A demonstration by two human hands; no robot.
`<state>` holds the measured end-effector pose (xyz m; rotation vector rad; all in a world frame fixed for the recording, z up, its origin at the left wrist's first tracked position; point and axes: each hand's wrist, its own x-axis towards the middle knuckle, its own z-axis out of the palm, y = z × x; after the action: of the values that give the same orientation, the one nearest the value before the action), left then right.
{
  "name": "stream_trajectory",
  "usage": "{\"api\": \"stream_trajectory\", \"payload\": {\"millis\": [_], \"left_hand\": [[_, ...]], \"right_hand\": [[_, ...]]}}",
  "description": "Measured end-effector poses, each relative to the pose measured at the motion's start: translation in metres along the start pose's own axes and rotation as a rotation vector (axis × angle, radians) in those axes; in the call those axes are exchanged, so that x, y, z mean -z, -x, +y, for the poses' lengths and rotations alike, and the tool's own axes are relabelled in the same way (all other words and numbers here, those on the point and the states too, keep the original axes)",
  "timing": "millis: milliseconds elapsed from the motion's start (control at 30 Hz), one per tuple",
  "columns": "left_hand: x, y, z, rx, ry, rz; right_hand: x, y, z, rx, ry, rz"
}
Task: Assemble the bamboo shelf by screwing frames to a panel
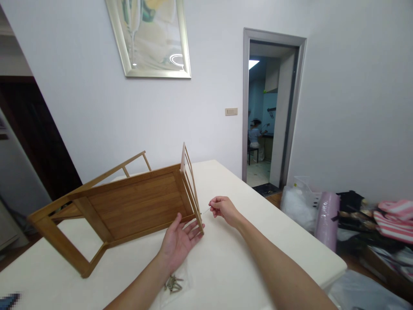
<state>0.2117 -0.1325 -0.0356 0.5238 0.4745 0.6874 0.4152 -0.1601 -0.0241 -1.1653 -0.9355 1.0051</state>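
Note:
A brown wooden rack (pixel 135 202) with a solid panel and slatted ends lies tilted on its side on the white table. My left hand (pixel 179 241) is palm up at its lower right corner, thumb against the panel and fingers along the end rail, steadying it. Just right of that rail, my right hand (pixel 224 209) pinches a thin metal hex key (pixel 207 210), whose tip meets the rail near the corner. Whether a screw sits at the tip is too small to tell. Beneath my left wrist, a clear plastic bag holds several screws (pixel 173 284).
The white table (pixel 274 241) reaches to the wall, where a framed picture (pixel 155 73) hangs. Through a doorway (pixel 245 107) a person sits in another room. Right of the table are a pink wrapped roll (pixel 327 219), plastic bags and striped cloth (pixel 395 221).

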Motion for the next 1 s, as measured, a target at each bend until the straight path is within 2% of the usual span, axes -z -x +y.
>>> {"api": "stream_trajectory", "payload": {"millis": [600, 833, 1000], "left_hand": [[0.001, -0.001, 0.000, 0.005, 0.003, -0.011], [0.002, -0.002, -0.001, -0.005, 0.012, -0.004], [0.001, -0.002, 0.000, -0.002, 0.023, 0.012]], "right_hand": [[0.004, 0.000, 0.006, 0.015, 0.006, -0.055], [0.013, -0.001, 0.008, 0.052, 0.208, -0.091], [0.013, -0.005, 0.011, 0.155, 0.402, -0.005]]}}
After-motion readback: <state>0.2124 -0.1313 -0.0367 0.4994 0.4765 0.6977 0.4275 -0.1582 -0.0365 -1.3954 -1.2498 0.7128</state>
